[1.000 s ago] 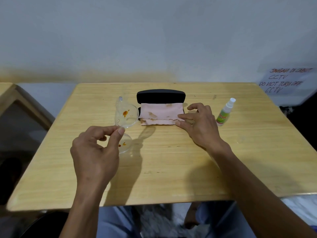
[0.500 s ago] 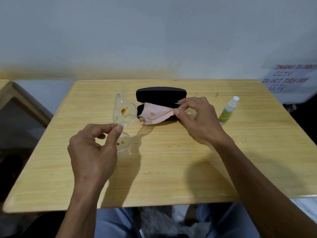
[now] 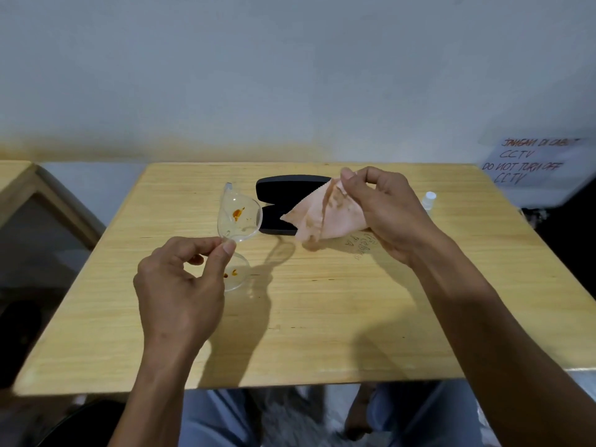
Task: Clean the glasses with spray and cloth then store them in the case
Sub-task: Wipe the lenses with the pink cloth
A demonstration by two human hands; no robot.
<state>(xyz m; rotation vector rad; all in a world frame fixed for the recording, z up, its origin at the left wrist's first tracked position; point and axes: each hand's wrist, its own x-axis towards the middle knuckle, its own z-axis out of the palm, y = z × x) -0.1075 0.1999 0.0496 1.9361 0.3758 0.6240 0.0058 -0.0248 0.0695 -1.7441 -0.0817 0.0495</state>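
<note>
Clear glasses (image 3: 239,221) pinched at the bridge by the left hand (image 3: 180,285), raised left of the black case (image 3: 292,201); long axis running near to far, orange smears on both lenses; stained pink cloth (image 3: 325,217) to their right, over the case, clamped between thumb and fingers of the right hand (image 3: 387,214); right hand nearer the spray bottle (image 3: 429,200), likely needed before wiping.

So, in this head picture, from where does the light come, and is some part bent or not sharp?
Head view: shadows of the left hand and glasses fall right and towards the viewer, so the light comes from the upper left; the wide lens bows the table edges; the paper sign at the right edge is smeared.
</note>
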